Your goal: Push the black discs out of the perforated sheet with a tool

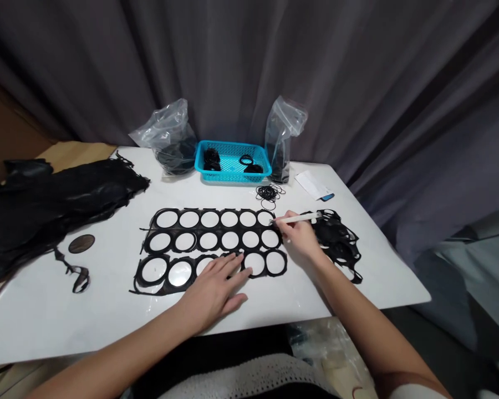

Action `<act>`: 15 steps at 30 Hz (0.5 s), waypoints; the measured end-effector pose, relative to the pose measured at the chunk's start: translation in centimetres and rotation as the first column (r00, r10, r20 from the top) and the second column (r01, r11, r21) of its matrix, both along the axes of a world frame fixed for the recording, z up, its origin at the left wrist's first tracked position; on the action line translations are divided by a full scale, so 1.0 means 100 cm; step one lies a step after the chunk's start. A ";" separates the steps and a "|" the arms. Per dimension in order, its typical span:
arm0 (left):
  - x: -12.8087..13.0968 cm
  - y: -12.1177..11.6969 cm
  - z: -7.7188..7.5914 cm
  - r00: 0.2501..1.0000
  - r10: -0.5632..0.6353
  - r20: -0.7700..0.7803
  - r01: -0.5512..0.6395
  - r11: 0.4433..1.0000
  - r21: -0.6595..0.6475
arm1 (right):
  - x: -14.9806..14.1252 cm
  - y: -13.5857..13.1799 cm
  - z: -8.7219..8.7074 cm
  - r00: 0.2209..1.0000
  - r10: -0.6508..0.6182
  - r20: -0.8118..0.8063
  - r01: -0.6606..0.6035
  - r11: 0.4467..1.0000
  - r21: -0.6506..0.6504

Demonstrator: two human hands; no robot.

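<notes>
"Hands?"

"Left hand (213,291) lies open, fingers spread, pressing flat on a black perforated sheet (178,228). Right hand (299,235) pinches a white pen-like tool (295,218), tip at the sheet's far edge."

"Around them?"

"White tabletop (66,327), teal plastic basket (233,177) far, grey curtain (249,66) behind."

Punched sheet (219,229) centre of table (108,321); plastic basket (233,176) behind, offcut heap (336,238) right.

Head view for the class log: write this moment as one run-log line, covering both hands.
left hand: flat on black punched sheet | right hand: holding white pen-like tool, tip at sheet's top row | nearby: black cut scraps
</notes>
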State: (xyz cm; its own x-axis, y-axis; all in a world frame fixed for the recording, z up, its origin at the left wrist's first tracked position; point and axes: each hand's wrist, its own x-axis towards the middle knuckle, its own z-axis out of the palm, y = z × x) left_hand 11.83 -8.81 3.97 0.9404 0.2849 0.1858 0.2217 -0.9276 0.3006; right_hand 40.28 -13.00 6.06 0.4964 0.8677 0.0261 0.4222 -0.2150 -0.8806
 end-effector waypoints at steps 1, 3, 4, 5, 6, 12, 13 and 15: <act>0.004 0.004 0.001 0.999 0.033 0.014 -0.033 0.999 -0.012 | -0.008 0.004 0.000 0.992 0.052 -0.114 -0.053 0.998 -0.013; 0.013 0.012 0.000 0.996 0.086 0.033 -0.086 0.996 0.000 | -0.024 0.009 -0.003 0.935 0.143 -0.324 -0.158 0.987 -0.023; 0.016 0.016 -0.002 0.995 0.094 0.029 -0.094 0.995 0.023 | -0.030 0.010 -0.004 0.907 0.178 -0.382 -0.203 0.979 -0.026; 0.019 0.020 -0.005 0.996 0.092 0.015 -0.093 0.995 0.048 | -0.035 0.010 -0.006 0.884 0.206 -0.419 -0.241 0.970 -0.031; 0.021 0.023 -0.009 0.996 0.086 -0.004 -0.085 0.994 0.072 | -0.038 0.009 -0.007 0.867 0.232 -0.440 -0.275 0.961 -0.035; 0.020 0.025 -0.021 0.997 0.082 -0.004 -0.081 0.992 0.099 | -0.040 -0.002 -0.011 0.898 0.408 -0.164 -0.420 0.907 -0.039; 0.019 0.024 -0.021 0.997 0.083 -0.001 -0.083 0.992 0.095 | -0.040 -0.003 -0.012 0.900 0.424 -0.104 -0.430 0.902 -0.037; 0.019 0.023 -0.021 0.996 0.086 -0.004 -0.086 0.992 0.095 | -0.041 -0.003 -0.013 0.894 0.447 -0.043 -0.448 0.893 -0.033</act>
